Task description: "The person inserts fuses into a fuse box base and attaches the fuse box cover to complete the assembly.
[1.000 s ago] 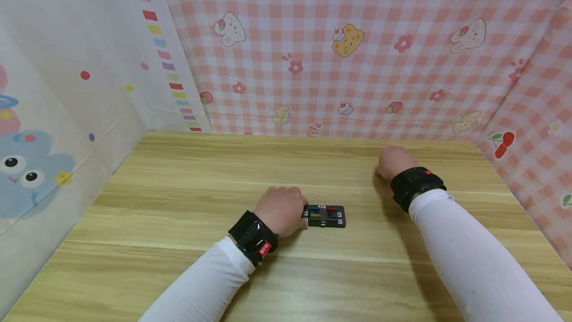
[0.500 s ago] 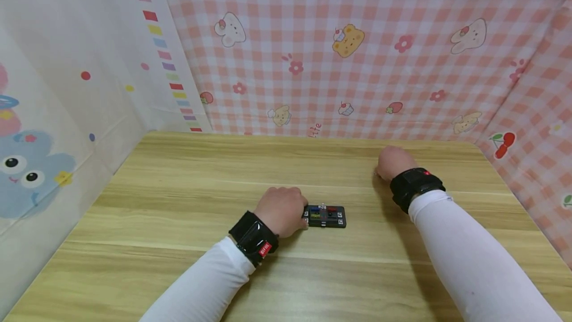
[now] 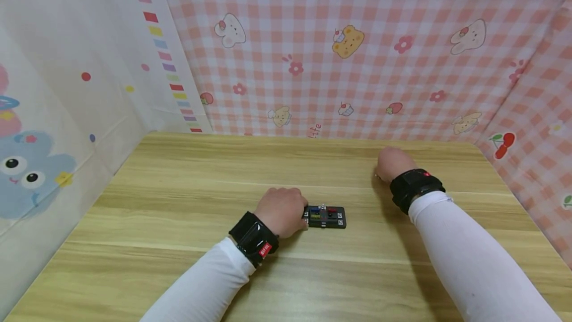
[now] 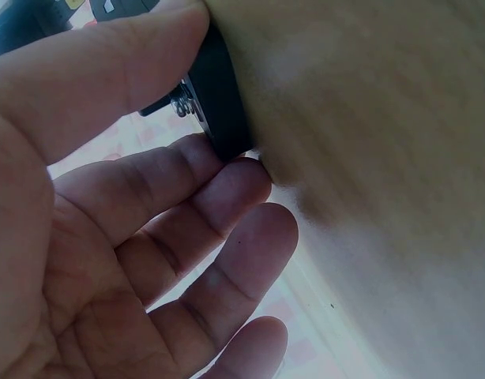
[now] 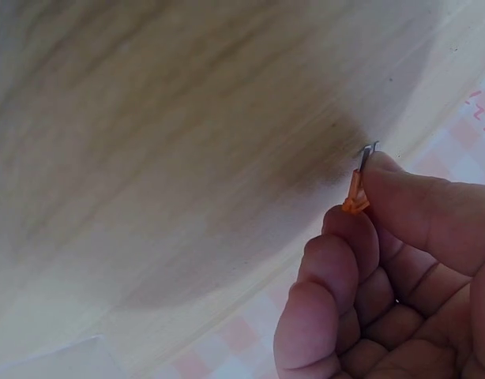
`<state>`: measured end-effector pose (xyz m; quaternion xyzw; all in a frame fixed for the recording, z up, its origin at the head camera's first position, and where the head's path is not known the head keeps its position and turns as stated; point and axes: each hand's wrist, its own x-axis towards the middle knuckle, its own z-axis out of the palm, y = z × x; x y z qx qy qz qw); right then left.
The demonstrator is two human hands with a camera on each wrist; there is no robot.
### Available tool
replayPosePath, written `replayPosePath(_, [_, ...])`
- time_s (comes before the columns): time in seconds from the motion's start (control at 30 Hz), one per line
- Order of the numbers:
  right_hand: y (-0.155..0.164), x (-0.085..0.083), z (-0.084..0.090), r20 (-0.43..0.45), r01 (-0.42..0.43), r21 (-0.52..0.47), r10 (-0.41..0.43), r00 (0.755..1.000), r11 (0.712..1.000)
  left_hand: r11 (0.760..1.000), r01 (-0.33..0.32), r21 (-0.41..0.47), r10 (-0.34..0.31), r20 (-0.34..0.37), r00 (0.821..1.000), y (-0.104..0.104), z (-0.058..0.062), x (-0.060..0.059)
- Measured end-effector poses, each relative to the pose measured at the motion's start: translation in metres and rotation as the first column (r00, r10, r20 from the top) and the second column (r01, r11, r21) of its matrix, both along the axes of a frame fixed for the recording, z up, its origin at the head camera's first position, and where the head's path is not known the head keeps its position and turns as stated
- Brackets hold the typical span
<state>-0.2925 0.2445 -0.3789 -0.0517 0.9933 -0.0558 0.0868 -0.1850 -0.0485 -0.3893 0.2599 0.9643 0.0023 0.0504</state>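
Note:
A small black fuse box (image 3: 325,216) with coloured fuses lies on the wooden table (image 3: 201,198) near the middle. My left hand (image 3: 280,210) grips its left end; in the left wrist view the thumb and fingers (image 4: 227,197) pinch the black box edge (image 4: 219,103). My right hand (image 3: 391,162) rests farther back on the right. In the right wrist view it pinches a small orange blade fuse (image 5: 355,193) between thumb and forefinger, metal prongs toward the table.
Pink checked cloth with cartoon prints (image 3: 357,53) walls the back and right. A white patterned sheet (image 3: 67,88) covers the left side. Bare table surface lies in front of and around the box.

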Motion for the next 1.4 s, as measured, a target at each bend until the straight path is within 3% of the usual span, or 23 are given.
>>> replayPosePath(0.53, [-0.001, 0.000, 0.003, 0.018, 0.026, -0.030, -0.025, 1.000, 0.999, 1.000, 0.001, 0.002, -0.001, -0.002, 1.000, -0.001, 0.000, -0.001])
replayPosePath(1.0, [-0.006, 0.007, 0.004, -0.033, -0.045, -0.015, 0.044, 0.998, 0.999, 1.000, -0.005, 0.018, 0.005, -0.003, 1.000, -0.001, 0.000, 0.000])
replayPosePath(1.4, [-0.013, 0.021, 0.007, -0.053, -0.050, -0.053, 0.047, 0.998, 0.997, 1.000, -0.010, 0.014, 0.010, 0.007, 1.000, 0.000, -0.001, 0.000])
